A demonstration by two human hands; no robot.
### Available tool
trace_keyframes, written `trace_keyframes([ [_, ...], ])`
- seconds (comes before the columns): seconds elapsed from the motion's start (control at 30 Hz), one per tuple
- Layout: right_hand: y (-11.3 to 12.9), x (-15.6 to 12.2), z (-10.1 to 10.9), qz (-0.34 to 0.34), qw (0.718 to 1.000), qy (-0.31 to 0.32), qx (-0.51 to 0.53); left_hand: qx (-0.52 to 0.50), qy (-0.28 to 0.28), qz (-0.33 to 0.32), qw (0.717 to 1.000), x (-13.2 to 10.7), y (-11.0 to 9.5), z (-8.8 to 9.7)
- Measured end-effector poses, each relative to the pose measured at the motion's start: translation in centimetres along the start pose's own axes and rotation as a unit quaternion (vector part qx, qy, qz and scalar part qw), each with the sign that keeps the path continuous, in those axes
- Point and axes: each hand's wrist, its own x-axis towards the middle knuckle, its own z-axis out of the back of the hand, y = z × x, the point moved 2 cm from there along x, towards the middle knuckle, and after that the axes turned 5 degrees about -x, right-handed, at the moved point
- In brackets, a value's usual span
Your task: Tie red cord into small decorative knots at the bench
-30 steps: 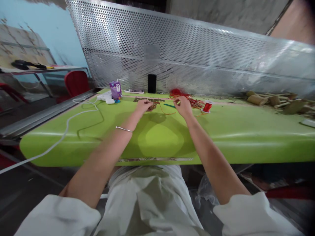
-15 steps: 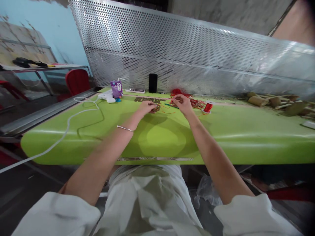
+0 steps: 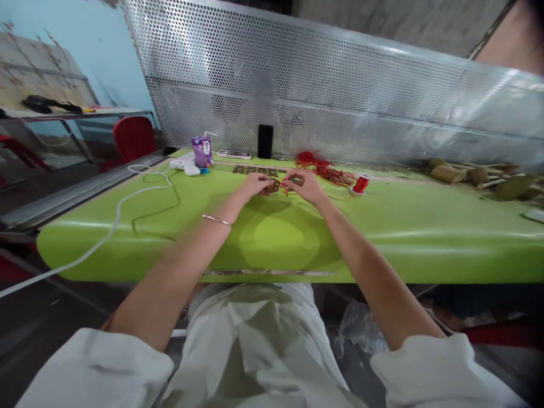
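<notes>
My left hand point(image 3: 256, 185) is closed, pinching a small brown disc point(image 3: 276, 186) with holes just above the green table point(image 3: 272, 226). Close on its right, my right hand point(image 3: 300, 185) has thumb and forefinger pressed together on a red thread point(image 3: 284, 190) that runs by the disc's edge. Behind the hands, flat on the table, lie several more brown discs point(image 3: 255, 170) in rows. A spool of red thread point(image 3: 361, 185) stands to the right of my right hand. Beyond it a tangled heap of red cords point(image 3: 321, 165) is spread out.
A dark phone point(image 3: 265, 141) leans upright against the perforated metal panel point(image 3: 331, 96). At the left sit a purple box point(image 3: 202, 151), a white device point(image 3: 185, 165) and a trailing white cable point(image 3: 117, 218). Wooden pieces point(image 3: 480, 174) are piled at the far right.
My right hand has come left and slightly down, from well apart to right beside the disc, bringing the thread along. My left hand has stayed nearly in place with the disc.
</notes>
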Motion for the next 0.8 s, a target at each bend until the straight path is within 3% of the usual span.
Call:
trace_keyframes([
  [0.8,-0.32,-0.20,-0.17,-0.017,0.999,0.038,0.003,0.004,0.016,-0.011,1.000,0.41,0.42,0.12],
])
